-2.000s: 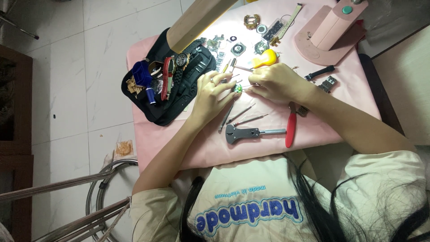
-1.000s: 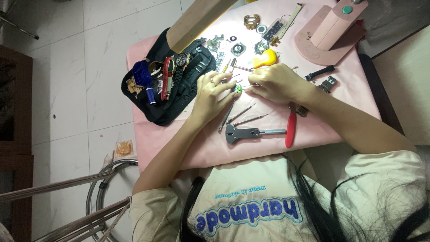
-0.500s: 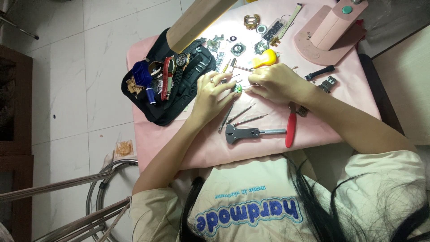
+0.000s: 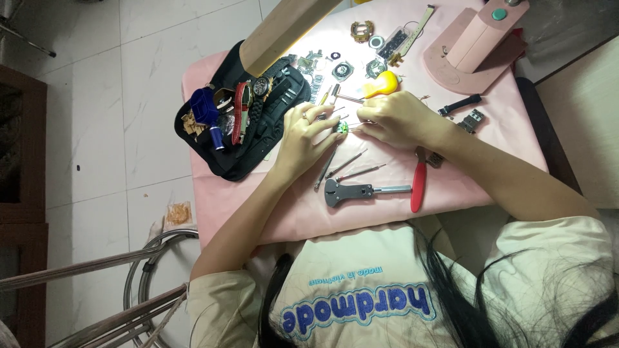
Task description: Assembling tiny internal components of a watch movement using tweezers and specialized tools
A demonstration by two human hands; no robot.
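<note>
My left hand and my right hand meet over a small green round watch part on the pink table cover. The left fingertips pinch the green part. The right fingers pinch a thin metal tool whose tip points at the part. Two slim screwdrivers and a grey case wrench lie just in front of my hands.
A black tool pouch with straps and watches lies at the left. Red-handled pliers, a yellow-handled tool, loose watch parts, a pink press stand and a lamp arm surround the hands. A metal chair frame stands below left.
</note>
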